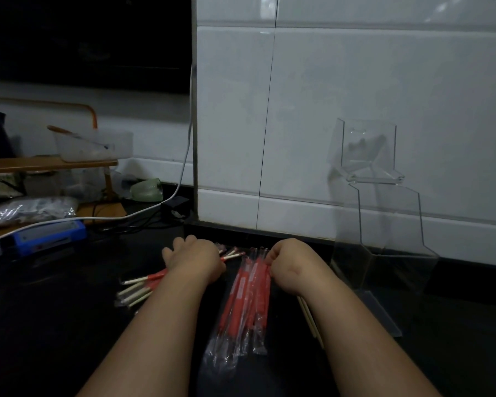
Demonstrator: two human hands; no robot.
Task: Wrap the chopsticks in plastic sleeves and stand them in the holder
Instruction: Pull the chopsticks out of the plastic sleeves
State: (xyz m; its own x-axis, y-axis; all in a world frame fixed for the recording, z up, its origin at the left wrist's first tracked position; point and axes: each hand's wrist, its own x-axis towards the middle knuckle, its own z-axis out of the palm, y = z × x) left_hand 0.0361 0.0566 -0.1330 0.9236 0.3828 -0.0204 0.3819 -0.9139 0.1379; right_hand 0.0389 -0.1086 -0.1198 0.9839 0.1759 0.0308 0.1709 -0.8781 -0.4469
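A pile of clear plastic sleeves with red print point(248, 299) lies on the dark counter between my forearms. My right hand point(291, 260) pinches the top of the pile with curled fingers. Bare chopsticks point(309, 319) stick out from under my right wrist. My left hand point(194, 257) lies curled over a heap of red-and-white chopsticks point(139, 287); whether it grips them is hidden. Their ends show on both sides of that hand. The clear acrylic holder point(384, 224) stands against the tiled wall at the right, with nothing visible inside.
A blue device point(45, 237) with a white cable point(121, 216) lies at the left. Behind it are a wooden rack point(49, 164) with a plastic tub point(93, 144), a crinkled bag point(26, 210) and a small black box point(173, 206). White tiles rise behind the counter.
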